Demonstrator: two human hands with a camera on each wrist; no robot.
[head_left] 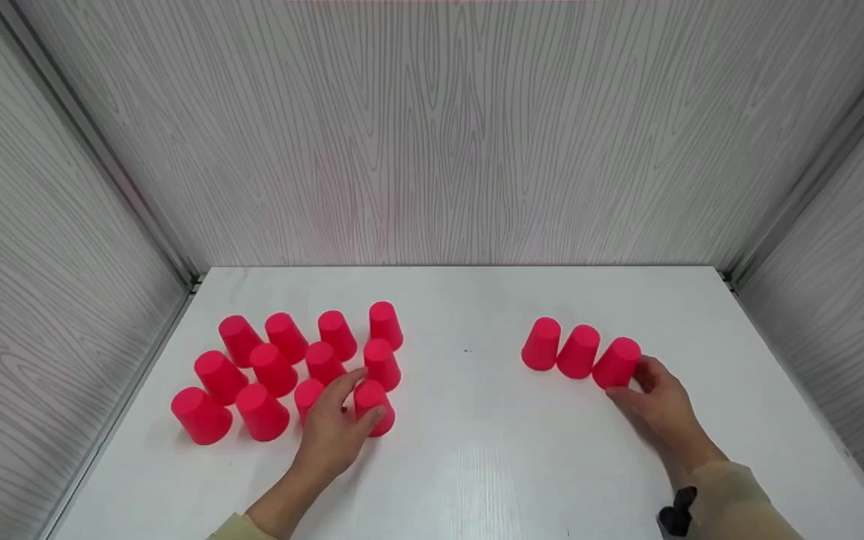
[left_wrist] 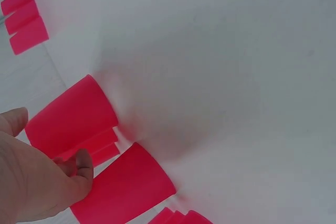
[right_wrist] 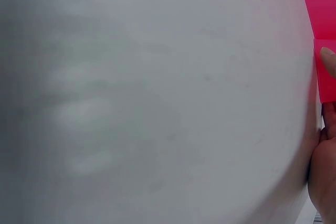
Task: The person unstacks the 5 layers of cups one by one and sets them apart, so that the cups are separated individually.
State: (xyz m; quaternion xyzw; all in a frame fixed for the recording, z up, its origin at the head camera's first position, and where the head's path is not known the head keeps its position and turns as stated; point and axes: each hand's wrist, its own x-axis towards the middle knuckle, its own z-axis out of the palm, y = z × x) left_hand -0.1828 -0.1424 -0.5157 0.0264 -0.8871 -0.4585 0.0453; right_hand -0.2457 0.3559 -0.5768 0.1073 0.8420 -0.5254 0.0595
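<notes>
My left hand (head_left: 334, 431) holds the red cup (head_left: 373, 409) at the front right corner of the left group, thumb on its near side and fingers on the far side. In the left wrist view that cup (left_wrist: 73, 119) stands between thumb and curled fingers, beside a neighbouring red cup (left_wrist: 126, 187). On the right, three upside-down red cups stand in a slanting row. My right hand (head_left: 661, 401) grips the nearest red cup (head_left: 617, 363) of these, thumb in front. The right wrist view shows that cup (right_wrist: 326, 80) only at its right edge.
Several more upside-down red cups (head_left: 258, 412) stand in three rows on the left of the white table (head_left: 469, 465). The other two right-hand cups (head_left: 541, 345) touch or nearly touch. Grey wood-grain panels (head_left: 432, 135) enclose the table's back and sides.
</notes>
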